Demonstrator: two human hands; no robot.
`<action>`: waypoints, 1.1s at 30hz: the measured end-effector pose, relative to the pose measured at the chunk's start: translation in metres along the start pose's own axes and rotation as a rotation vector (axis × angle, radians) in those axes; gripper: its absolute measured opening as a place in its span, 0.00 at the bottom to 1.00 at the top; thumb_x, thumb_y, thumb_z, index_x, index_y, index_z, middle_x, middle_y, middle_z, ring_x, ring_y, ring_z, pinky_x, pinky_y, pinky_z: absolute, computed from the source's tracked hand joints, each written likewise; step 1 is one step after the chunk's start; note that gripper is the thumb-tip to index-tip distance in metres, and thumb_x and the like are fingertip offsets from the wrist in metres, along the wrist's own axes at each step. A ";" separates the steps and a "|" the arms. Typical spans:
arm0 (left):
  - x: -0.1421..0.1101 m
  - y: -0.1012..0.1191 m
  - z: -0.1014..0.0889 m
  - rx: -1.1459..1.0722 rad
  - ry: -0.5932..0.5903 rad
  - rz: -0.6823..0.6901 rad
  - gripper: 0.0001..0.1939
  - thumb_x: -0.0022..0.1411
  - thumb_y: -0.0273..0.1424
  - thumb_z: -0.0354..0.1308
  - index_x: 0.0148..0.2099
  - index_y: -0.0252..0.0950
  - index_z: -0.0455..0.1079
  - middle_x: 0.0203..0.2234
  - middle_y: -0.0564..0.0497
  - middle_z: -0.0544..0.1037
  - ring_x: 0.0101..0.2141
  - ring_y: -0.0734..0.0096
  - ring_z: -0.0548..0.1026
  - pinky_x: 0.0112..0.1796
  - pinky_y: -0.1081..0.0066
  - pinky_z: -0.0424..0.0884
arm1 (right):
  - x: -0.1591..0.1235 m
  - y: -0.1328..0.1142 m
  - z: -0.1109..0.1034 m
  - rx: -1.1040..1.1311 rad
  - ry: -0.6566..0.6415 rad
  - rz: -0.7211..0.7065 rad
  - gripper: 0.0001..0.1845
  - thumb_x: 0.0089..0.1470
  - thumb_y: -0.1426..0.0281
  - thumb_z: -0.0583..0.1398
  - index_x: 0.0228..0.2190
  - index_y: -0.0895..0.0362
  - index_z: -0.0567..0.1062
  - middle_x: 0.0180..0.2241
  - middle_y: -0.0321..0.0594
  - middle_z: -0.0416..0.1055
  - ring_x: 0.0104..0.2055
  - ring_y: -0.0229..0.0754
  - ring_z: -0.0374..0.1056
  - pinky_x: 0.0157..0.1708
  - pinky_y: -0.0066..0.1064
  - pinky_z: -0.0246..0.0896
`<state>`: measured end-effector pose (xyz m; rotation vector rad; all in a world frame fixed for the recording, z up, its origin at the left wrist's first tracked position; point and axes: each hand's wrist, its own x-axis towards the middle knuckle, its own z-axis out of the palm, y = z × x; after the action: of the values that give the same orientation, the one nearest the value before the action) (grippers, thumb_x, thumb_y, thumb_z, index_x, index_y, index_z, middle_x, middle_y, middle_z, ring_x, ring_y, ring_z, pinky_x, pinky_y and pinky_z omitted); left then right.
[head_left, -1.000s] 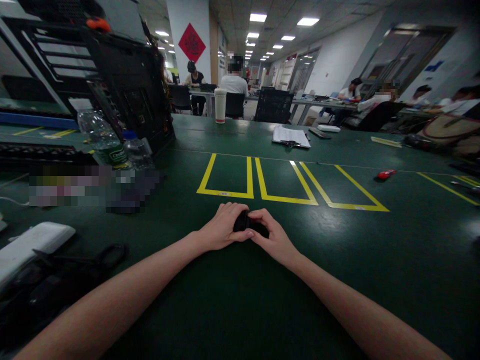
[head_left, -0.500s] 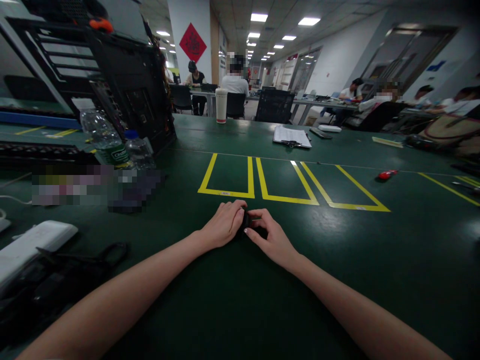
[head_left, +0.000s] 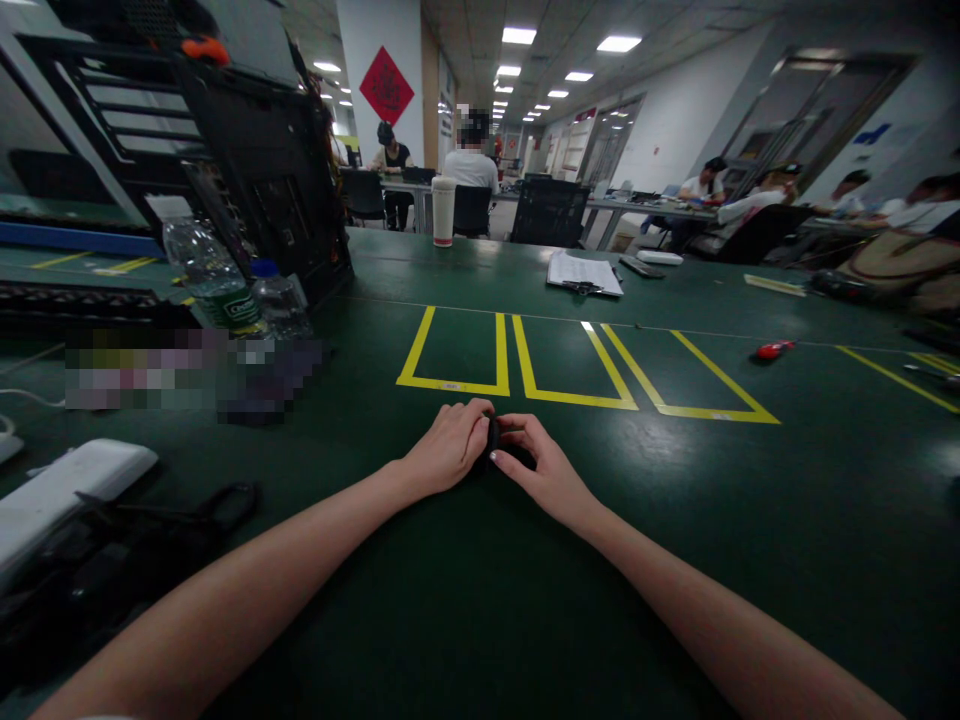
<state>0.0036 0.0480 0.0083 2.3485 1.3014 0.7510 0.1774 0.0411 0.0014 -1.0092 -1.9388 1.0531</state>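
Observation:
Between my two hands is a small black object, mostly covered by fingers, so its kind cannot be made out. My left hand is wrapped round it from the left, its back turned up, low over the green table. On the other side, my right hand has thumb and fingers curved against the object's right edge, with a gap between thumb and forefinger. Both hands sit just in front of the yellow tape outlines.
Beyond the tape lie a clipboard with papers and a small red object. A tall cup stands farther back. At left are plastic bottles, a black computer case, a white power strip and black cables.
Hardly anything differs. Both hands stay at the same spot round the black object, with only a slight shift of the right fingers.

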 end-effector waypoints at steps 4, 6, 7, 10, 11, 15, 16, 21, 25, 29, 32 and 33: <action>-0.001 -0.001 0.000 -0.009 0.008 -0.004 0.12 0.68 0.32 0.35 0.49 0.36 0.55 0.38 0.48 0.67 0.35 0.68 0.66 0.37 0.67 0.64 | -0.001 0.003 0.000 -0.021 -0.024 -0.052 0.16 0.52 0.72 0.58 0.44 0.53 0.63 0.42 0.39 0.64 0.45 0.42 0.63 0.48 0.42 0.60; -0.001 -0.001 -0.002 -0.011 -0.008 -0.001 0.12 0.68 0.32 0.35 0.50 0.36 0.54 0.38 0.48 0.67 0.34 0.68 0.66 0.37 0.68 0.64 | -0.002 0.003 0.000 -0.022 -0.032 -0.081 0.17 0.51 0.72 0.58 0.43 0.52 0.64 0.42 0.38 0.64 0.45 0.42 0.63 0.48 0.43 0.59; -0.002 -0.001 -0.002 -0.011 -0.014 -0.001 0.12 0.68 0.32 0.35 0.50 0.36 0.54 0.38 0.48 0.67 0.34 0.69 0.66 0.36 0.68 0.64 | -0.002 0.003 0.000 -0.011 -0.032 -0.085 0.16 0.51 0.72 0.58 0.43 0.52 0.64 0.41 0.37 0.64 0.45 0.42 0.63 0.48 0.42 0.60; -0.003 0.000 -0.004 -0.007 -0.015 -0.001 0.12 0.68 0.33 0.36 0.49 0.36 0.55 0.38 0.48 0.67 0.34 0.69 0.66 0.36 0.69 0.64 | -0.001 0.000 0.000 0.039 -0.019 -0.072 0.11 0.53 0.71 0.56 0.40 0.52 0.66 0.40 0.36 0.64 0.44 0.41 0.64 0.47 0.40 0.61; -0.003 0.001 -0.004 -0.006 -0.011 -0.002 0.12 0.68 0.32 0.36 0.49 0.36 0.55 0.39 0.48 0.67 0.35 0.68 0.67 0.36 0.69 0.64 | 0.000 -0.001 0.000 0.050 -0.014 -0.065 0.10 0.54 0.71 0.56 0.40 0.53 0.66 0.39 0.36 0.64 0.44 0.41 0.64 0.47 0.40 0.61; -0.003 0.001 -0.003 -0.004 -0.012 -0.006 0.12 0.67 0.33 0.37 0.49 0.36 0.56 0.38 0.48 0.68 0.35 0.68 0.67 0.37 0.67 0.64 | 0.000 -0.004 0.001 0.064 -0.010 -0.029 0.11 0.54 0.70 0.56 0.41 0.53 0.64 0.41 0.38 0.65 0.44 0.42 0.65 0.46 0.41 0.63; -0.003 0.000 -0.003 -0.006 -0.010 -0.011 0.12 0.67 0.34 0.37 0.49 0.36 0.56 0.38 0.48 0.68 0.36 0.67 0.67 0.37 0.67 0.64 | 0.000 -0.004 0.001 0.065 -0.011 -0.013 0.13 0.54 0.69 0.56 0.42 0.54 0.64 0.42 0.39 0.65 0.44 0.42 0.65 0.45 0.41 0.63; -0.003 -0.002 -0.006 -0.041 -0.064 0.050 0.17 0.63 0.40 0.46 0.50 0.36 0.55 0.41 0.46 0.66 0.39 0.63 0.66 0.39 0.63 0.64 | -0.001 -0.005 0.000 0.071 -0.045 0.016 0.12 0.54 0.69 0.55 0.43 0.53 0.64 0.44 0.40 0.64 0.44 0.42 0.65 0.44 0.41 0.64; -0.003 -0.004 -0.012 -0.073 -0.147 0.081 0.33 0.49 0.45 0.61 0.53 0.38 0.52 0.45 0.45 0.64 0.42 0.58 0.65 0.42 0.60 0.62 | -0.001 -0.003 -0.001 0.083 -0.052 0.029 0.10 0.54 0.69 0.55 0.41 0.53 0.64 0.42 0.40 0.66 0.44 0.43 0.66 0.44 0.41 0.63; -0.003 -0.005 -0.017 -0.094 -0.175 0.140 0.36 0.47 0.42 0.64 0.53 0.38 0.51 0.47 0.45 0.63 0.44 0.58 0.64 0.44 0.59 0.61 | -0.001 0.000 -0.001 0.100 -0.049 0.017 0.12 0.53 0.70 0.57 0.41 0.53 0.64 0.42 0.39 0.65 0.45 0.43 0.65 0.46 0.42 0.61; -0.002 -0.007 -0.017 -0.082 -0.174 0.158 0.32 0.50 0.37 0.63 0.53 0.38 0.51 0.47 0.46 0.63 0.44 0.59 0.64 0.45 0.60 0.61 | -0.001 0.002 -0.001 0.100 -0.047 -0.031 0.14 0.50 0.72 0.59 0.40 0.52 0.64 0.41 0.37 0.65 0.46 0.42 0.64 0.49 0.42 0.59; -0.002 -0.008 -0.017 -0.081 -0.175 0.163 0.31 0.51 0.36 0.62 0.53 0.38 0.52 0.46 0.46 0.64 0.44 0.60 0.65 0.45 0.60 0.61 | -0.001 0.002 -0.002 0.101 -0.047 -0.042 0.14 0.50 0.72 0.59 0.40 0.52 0.64 0.41 0.37 0.65 0.46 0.42 0.64 0.49 0.42 0.58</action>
<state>-0.0127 0.0509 0.0173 2.4145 0.9990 0.6154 0.1799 0.0416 -0.0002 -0.8924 -1.9150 1.1483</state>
